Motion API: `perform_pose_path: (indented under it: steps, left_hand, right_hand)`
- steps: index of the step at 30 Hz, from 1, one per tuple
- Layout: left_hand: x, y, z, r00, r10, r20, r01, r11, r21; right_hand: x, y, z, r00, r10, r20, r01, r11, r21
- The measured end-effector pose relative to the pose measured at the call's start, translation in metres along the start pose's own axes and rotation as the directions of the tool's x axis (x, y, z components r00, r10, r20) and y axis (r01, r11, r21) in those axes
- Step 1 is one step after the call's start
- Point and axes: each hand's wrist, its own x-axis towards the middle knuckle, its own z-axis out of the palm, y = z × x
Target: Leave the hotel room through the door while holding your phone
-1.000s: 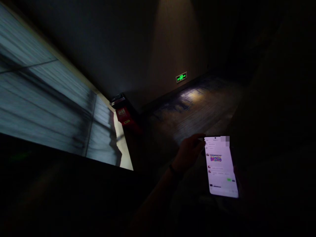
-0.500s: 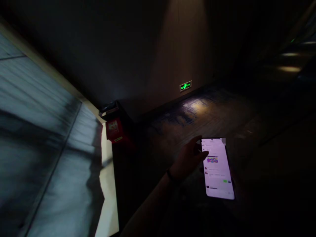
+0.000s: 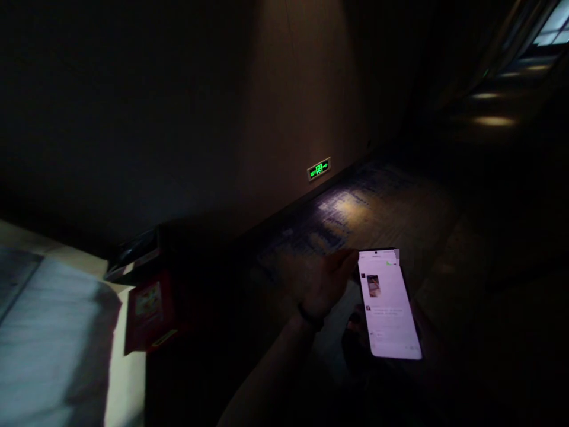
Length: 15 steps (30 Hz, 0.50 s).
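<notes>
White-lit phone (image 3: 389,308) screen glows, tilted, beside the left hand (image 3: 331,284).

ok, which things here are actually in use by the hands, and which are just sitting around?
In use:
- phone, screen lit
- left hand, fingers at the phone's top left edge
- right hand, dim, at the phone's right edge; grip unclear

Just around:
- green exit sign low on the wall
- red box at the wall
- patterned carpet
</notes>
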Motion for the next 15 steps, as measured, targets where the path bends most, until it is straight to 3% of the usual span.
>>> perform_pose_path:
  steps: [6,15]
  left_hand:
    - [0.117,0.002,-0.033,0.985,-0.104,0.141,0.107,0.994,-0.017]
    - [0.277,0.0,-0.046,0.918,-0.15,0.367,0.177,0.983,-0.042]
  right_hand:
    - [0.094,-0.082,0.028,0.999,-0.023,-0.038,0.024,1.0,0.007]
    - [0.199,-0.163,0.03,0.964,-0.177,-0.201,0.191,0.98,0.055]
